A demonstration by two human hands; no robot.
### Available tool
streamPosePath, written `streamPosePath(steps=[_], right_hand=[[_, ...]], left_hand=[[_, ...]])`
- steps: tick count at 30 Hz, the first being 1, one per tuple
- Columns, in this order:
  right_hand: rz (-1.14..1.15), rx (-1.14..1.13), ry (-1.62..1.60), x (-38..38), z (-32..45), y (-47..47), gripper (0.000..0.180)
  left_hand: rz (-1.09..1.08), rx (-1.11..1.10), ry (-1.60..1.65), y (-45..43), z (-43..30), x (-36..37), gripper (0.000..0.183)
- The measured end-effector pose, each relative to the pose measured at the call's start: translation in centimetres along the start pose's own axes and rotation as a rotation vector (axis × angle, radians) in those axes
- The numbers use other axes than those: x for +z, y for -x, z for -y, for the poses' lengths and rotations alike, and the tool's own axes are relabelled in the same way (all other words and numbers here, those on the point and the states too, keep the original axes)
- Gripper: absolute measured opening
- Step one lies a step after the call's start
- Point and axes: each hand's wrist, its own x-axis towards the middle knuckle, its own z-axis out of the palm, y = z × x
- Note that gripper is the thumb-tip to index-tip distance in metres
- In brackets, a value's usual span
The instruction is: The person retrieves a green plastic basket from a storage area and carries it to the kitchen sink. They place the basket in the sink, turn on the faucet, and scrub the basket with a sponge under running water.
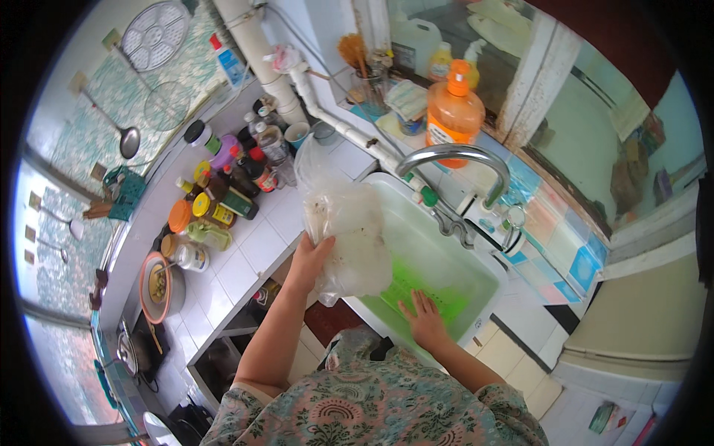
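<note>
A clear plastic bag (357, 234) with whitish contents is gripped by my left hand (309, 262) over the left side of the sink. What exactly it holds cannot be made out. My right hand (427, 320), fingers spread, hovers over or rests at the near side of the white sink basin (479, 262). Beneath it lies a bright green plastic mat or rack (404, 281) on the basin floor, partly hidden by the bag and my hand. Whether my right fingers touch the green piece is unclear. A curved chrome faucet (463, 150) arches over the basin's far side.
Sauce bottles (240, 198) and jars crowd the tiled counter (245, 259) on the left, near a bowl of food (162, 287). A large orange pump bottle (454, 114) stands behind the faucet. White pipes (346, 131) run along the back corner. A ladle (129, 142) hangs on the wall.
</note>
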Motion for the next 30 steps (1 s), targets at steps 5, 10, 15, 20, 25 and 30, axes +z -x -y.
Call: streamPosePath(steps=[5, 10, 15, 20, 25, 30], right_hand=[[0.032, -0.064, 0.003, 0.4, 0.6, 0.4, 0.062], [0.066, 0.060, -0.296, -0.6, 1.0, -0.1, 0.064], [-0.183, 0.583, -1.027, -2.9, 3.9, -0.8, 0.084], [-0.683, 0.626, -1.017, -4.4, 6.1, -2.3, 0.101], [-0.627, 0.519, -0.757, -6.0, 6.4, -2.4, 0.078], [-0.796, 0.611, -1.087, -2.8, 7.3, -1.2, 0.049]], left_hand=[[0.092, -0.030, 0.054, -3.1, 2.2, 1.4, 0.050], [0.228, -0.080, -0.028, -5.2, 4.7, 2.7, 0.052], [0.320, -0.186, -0.084, -4.9, 5.6, 6.0, 0.058], [0.425, -0.121, -0.081, -4.3, 6.7, 8.1, 0.068], [0.628, 0.005, 0.009, -2.2, 8.2, 8.1, 0.074], [0.771, -0.463, 0.474, -3.7, 10.0, 7.0, 0.068]])
